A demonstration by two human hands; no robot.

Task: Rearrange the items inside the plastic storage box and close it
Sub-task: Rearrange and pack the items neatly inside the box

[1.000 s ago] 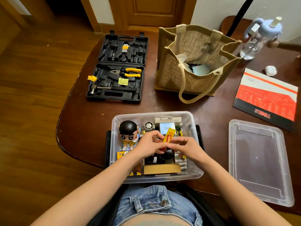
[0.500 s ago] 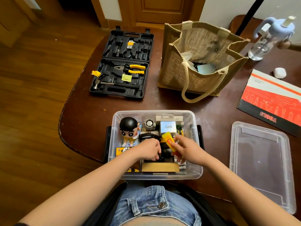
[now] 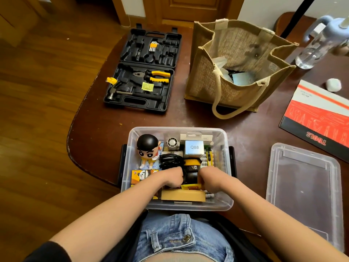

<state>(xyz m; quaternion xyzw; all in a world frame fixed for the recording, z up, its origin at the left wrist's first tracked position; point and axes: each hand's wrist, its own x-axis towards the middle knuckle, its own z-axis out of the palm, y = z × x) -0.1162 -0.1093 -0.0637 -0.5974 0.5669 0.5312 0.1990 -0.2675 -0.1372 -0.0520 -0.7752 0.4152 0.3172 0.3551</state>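
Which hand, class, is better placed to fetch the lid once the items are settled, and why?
The right hand, probably. The clear lid lies on the table on the right of the storage box, on that hand's side. The left hand would have to cross over the box.

Box interior: the plastic storage box [image 3: 224,201] is packed; a figurine [image 3: 147,148], a black cable [image 3: 170,159] and a Q88 carton [image 3: 194,147] crowd the far half.
Open worktop [image 3: 179,118]: bare strip between the box and the tool case [image 3: 143,72] and jute bag [image 3: 239,69].
Right side: the lid [image 3: 306,193] lies flat, apart from the box.
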